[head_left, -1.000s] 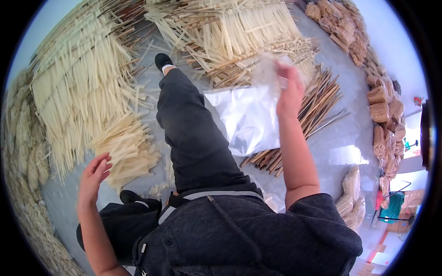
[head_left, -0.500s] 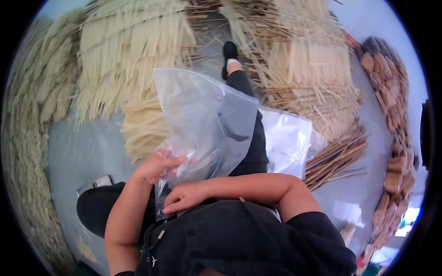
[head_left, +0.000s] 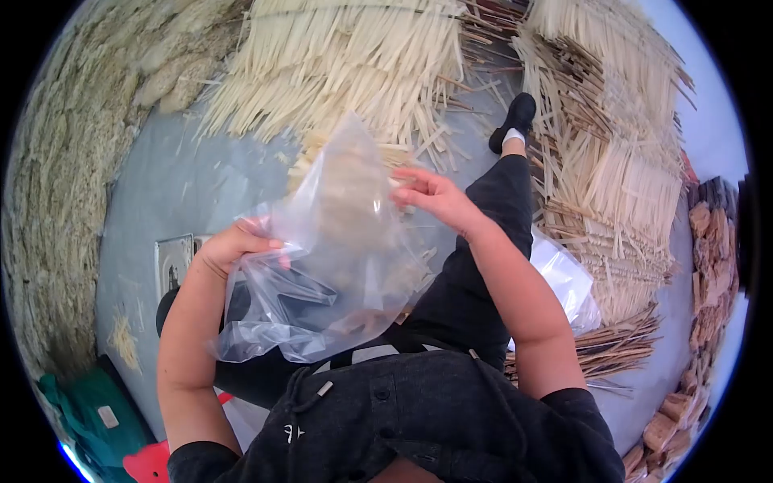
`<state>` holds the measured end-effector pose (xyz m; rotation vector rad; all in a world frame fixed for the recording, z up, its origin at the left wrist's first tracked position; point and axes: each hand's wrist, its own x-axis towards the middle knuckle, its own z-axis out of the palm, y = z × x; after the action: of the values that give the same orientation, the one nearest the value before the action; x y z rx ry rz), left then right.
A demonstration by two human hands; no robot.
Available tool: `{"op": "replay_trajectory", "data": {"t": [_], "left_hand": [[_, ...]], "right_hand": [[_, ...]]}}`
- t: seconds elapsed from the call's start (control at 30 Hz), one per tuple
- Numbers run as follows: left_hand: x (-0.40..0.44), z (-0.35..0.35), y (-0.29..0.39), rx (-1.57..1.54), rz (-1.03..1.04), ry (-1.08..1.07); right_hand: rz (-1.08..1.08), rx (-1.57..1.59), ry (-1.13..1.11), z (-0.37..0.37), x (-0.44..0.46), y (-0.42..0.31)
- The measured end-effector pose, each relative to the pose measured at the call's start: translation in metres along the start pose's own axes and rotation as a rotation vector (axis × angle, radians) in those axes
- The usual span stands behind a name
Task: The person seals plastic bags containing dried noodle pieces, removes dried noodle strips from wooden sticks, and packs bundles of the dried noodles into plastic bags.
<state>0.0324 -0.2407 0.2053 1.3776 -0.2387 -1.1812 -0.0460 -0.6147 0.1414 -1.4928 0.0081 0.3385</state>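
Note:
A large clear plastic bag (head_left: 354, 266) spreads over my lap, crumpled along its lower left and peaked at the top. My left hand (head_left: 241, 243) is closed on the bag's left side, thumb on top of the film. At the bag's upper right edge, my right hand (head_left: 439, 200) has thumb and fingers close together, apparently pinching the film. Through the bag, a bundle of pale flat strips (head_left: 306, 167) on the floor shows blurred. More clear plastic bags (head_left: 555, 278) lie beyond my outstretched leg.
Wide rows of pale strips (head_left: 346, 64) cover the floor ahead, with another row (head_left: 612, 177) to the right. Brown sticks (head_left: 616, 346) lie near my right arm. Stacked bundles (head_left: 56, 185) line the left. A metal-looking tray (head_left: 173, 262) sits by my left knee.
My right hand has moved from the bag's lower end up to its right edge. The bag has swung lower and crumpled. The view has turned, shifting the floor rightward.

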Motion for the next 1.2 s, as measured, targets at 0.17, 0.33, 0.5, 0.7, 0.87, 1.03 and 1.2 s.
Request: {"op": "replay_trajectory", "data": {"t": [0.17, 0.33, 0.5, 0.7, 0.87, 1.03, 1.2], "left_hand": [[-0.007, -0.023, -0.012, -0.040, 0.083, 0.075], [0.010, -0.004, -0.004, -0.112, 0.087, -0.059], [0.007, -0.002, -0.001, -0.184, 0.066, -0.083], [0.009, -0.022, 0.013, -0.030, 0.171, 0.233], [0.030, -0.103, 0.022, 0.255, 0.718, 1.105], [0.043, -0.043, 0.015, 0.994, 0.909, 1.268], [0.086, 0.065, -0.036, 0.818, 0.539, 0.557]], "right_hand": [[-0.015, -0.063, 0.231, 0.039, 0.024, 0.047], [0.353, 0.081, 0.071, 0.065, 0.040, 0.064], [0.180, 0.141, 0.282, 0.080, 0.047, 0.086], [0.121, 0.321, 0.279, 0.051, 0.024, 0.079], [-0.071, 0.333, 0.783, 0.003, -0.011, 0.071], [-0.030, 0.425, 0.896, 0.034, -0.001, 0.075], [0.052, 0.338, 0.673, 0.061, 0.004, 0.087]]}}
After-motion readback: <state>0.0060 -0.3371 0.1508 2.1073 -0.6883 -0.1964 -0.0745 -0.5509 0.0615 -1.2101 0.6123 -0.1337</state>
